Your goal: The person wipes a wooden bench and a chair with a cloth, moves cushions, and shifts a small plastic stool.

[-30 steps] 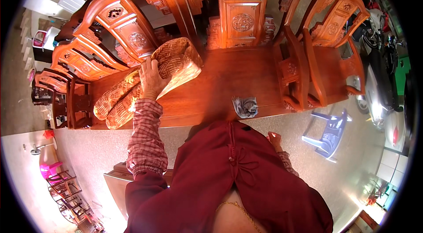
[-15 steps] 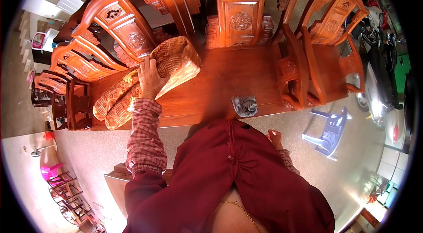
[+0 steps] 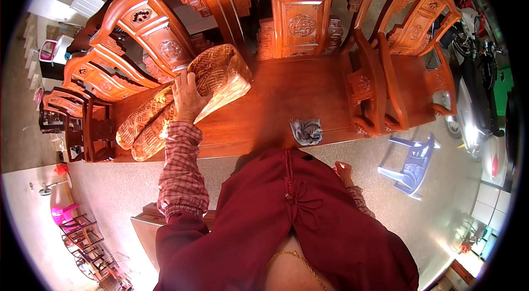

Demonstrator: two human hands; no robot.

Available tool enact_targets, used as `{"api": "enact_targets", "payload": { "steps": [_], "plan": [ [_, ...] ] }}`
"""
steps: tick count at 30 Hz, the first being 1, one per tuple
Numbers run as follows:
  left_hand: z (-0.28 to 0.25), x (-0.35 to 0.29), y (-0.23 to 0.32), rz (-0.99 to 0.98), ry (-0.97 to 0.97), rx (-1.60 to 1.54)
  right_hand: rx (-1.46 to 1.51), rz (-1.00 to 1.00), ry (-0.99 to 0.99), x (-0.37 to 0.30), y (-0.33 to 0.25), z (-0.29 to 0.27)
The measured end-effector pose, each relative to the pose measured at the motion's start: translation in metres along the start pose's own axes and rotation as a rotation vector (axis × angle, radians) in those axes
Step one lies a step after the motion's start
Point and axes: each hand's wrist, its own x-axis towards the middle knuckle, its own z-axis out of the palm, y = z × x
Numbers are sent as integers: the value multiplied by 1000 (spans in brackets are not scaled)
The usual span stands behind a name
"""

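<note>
My left hand [image 3: 189,95] is closed on the edge of a patterned orange-brown seat cushion [image 3: 219,69]. The cushion is long and folded, with a lighter underside showing at the right. It lies on the left part of a carved reddish wooden bench [image 3: 264,109], against the backrest. A crumpled grey cloth [image 3: 306,132] rests near the bench's front edge, right of the middle, with neither hand on it. At my right side, away from the bench, hangs my right hand [image 3: 344,173]. Its fingers look curled, and the garment partly covers it; whatever they may hold is hidden.
A matching wooden armchair [image 3: 413,93] stands at the bench's right end. Beyond it is a parked motor scooter [image 3: 471,109]. A pale blue plastic stool [image 3: 412,167] is on the floor to the right. A wooden piece of furniture [image 3: 144,230] is behind my left arm.
</note>
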Motion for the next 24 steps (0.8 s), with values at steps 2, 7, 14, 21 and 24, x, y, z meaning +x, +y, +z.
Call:
{"api": "enact_targets", "payload": {
  "steps": [2,7,14,21,24],
  "plan": [
    [0,0,0,-6,-12,-2,14,8,6,-1,0,0],
    [2,0,-2,0,-10,-11,37,44,-6,0,-1,3],
    [4,0,-4,9,7,-5,100,42,-26,4,10,3],
    [-1,1,0,19,8,-24,74,18,-44,3,10,2],
    [-2,0,-2,15,2,-25,60,14,-40,3,7,3]
  ]
}}
